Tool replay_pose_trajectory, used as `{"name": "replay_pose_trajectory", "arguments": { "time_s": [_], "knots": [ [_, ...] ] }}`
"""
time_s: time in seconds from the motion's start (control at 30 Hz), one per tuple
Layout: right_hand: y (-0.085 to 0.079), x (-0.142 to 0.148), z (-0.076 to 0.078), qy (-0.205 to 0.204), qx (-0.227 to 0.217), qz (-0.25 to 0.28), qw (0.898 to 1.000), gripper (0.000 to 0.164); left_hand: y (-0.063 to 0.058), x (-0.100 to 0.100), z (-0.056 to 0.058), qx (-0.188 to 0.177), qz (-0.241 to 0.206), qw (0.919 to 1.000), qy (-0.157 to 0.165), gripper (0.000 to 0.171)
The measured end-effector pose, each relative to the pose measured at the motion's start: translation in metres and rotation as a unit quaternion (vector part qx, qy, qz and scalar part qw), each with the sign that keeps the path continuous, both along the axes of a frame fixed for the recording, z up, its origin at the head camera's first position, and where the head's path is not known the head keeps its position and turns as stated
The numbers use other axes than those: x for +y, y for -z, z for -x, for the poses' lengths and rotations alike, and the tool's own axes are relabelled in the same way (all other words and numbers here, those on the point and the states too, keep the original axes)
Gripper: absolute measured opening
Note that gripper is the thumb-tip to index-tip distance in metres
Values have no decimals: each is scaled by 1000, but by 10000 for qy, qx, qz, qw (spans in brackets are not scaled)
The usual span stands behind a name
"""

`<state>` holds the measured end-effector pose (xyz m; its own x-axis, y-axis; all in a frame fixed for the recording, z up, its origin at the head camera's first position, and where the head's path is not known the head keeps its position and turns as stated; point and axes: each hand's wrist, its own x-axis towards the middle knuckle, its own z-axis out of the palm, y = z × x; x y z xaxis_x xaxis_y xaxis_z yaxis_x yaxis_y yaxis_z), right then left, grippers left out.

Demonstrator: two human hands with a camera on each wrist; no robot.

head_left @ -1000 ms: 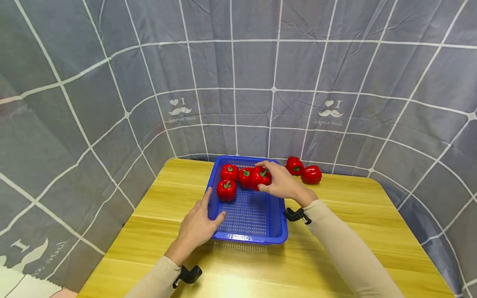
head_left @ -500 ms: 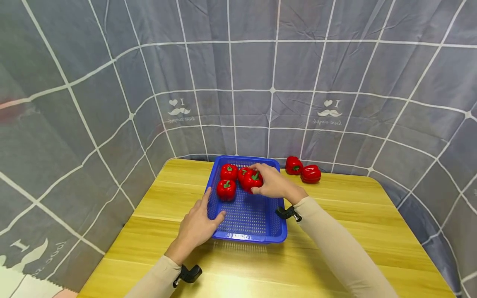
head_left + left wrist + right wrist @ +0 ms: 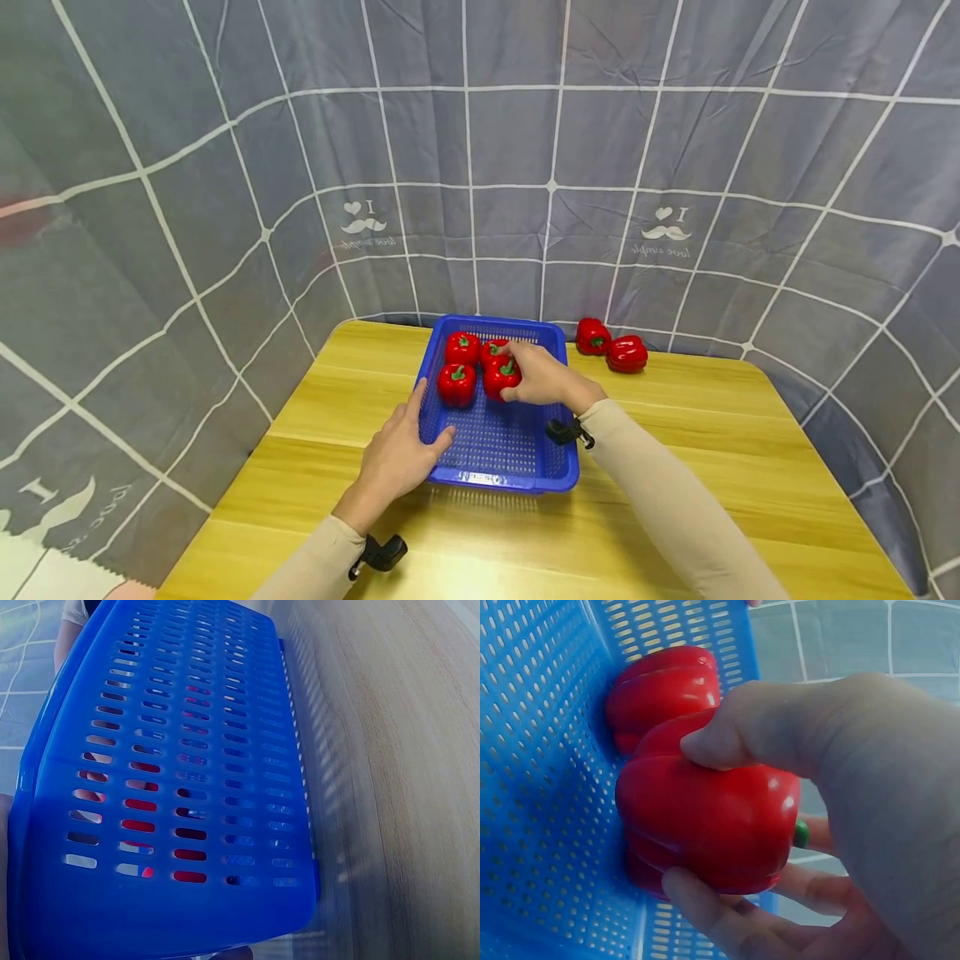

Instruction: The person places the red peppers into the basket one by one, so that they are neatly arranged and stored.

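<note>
In the head view my right hand (image 3: 542, 375) grips a red bell pepper (image 3: 498, 382) inside the blue plastic basket (image 3: 557, 482). Its thumb and fingers lie on opposite sides of that bell pepper (image 3: 705, 814) in the right wrist view, with the green stem partly showing. Three more red bell peppers sit in the basket: one at the back left (image 3: 461, 347), one in front of it (image 3: 457, 385), and one behind the held pepper, partly hidden. My left hand (image 3: 401, 454) rests at the basket's left rim, index finger straight and thumb spread over the front left corner.
Two red bell peppers lie on the wooden table (image 3: 690, 433) right of the basket, one nearer the curtain (image 3: 592, 336) and one on its side (image 3: 627, 354). A grey checked curtain (image 3: 510, 217) stands along the back and sides. The basket's raised wall (image 3: 172, 907) is perforated.
My right hand has carried its bell pepper leftward and forward toward me, and lowered it beside the front left pepper. The left hand and basket have stayed in place.
</note>
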<state>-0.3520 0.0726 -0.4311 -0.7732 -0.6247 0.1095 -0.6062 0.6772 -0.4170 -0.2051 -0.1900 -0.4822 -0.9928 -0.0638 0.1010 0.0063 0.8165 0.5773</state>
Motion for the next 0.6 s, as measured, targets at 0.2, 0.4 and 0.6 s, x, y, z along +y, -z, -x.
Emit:
{"name": "replay_pose_trajectory", "arguments": {
  "time_s": [0.2,0.4,0.6],
  "knots": [
    [3,-5,1,108,-52,-144,9998,72,2,0,1,40,15,10000,-4,101],
    [6,-8,1,382,-257,-318,9984,72,1,0,1,72,19,10000,14,101],
    [11,-11,4,462,-403,-412,9973,77,1,0,1,54,-10,10000,17,100]
  ]
}}
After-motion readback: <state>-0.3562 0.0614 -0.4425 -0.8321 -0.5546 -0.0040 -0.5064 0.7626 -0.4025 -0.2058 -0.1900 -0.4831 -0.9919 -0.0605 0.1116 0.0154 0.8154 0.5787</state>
